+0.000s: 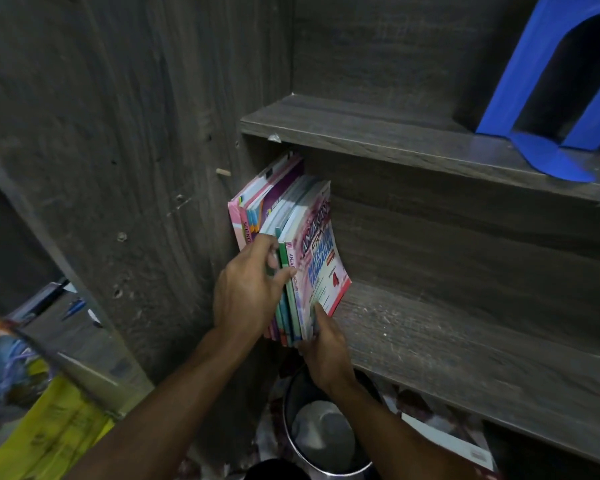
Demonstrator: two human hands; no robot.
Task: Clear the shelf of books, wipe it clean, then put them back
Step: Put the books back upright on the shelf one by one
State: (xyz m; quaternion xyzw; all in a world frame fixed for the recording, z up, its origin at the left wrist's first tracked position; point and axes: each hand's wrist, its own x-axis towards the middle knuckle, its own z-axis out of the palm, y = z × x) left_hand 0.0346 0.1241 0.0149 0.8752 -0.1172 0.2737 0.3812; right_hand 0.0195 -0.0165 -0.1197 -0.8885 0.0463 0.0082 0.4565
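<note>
Presently: books (291,244), one standing stack, at left end of shelf (447,341). Fingers of left hand (246,289) grasp the spines; fingers of right hand (326,351) pinch the lower corner. Shelf looks streaked; likely clearing under way, wiping and return outstanding.

One head-worn wide-angle view. Looks forward and steeply down along both forearms, close to the shelf (465,341). Left hand (246,289), right hand (326,351) and books (312,244) mid-frame; upper board (395,133) top right, bin (326,438) at bottom edge. Straight lines bend near the edges.
</note>
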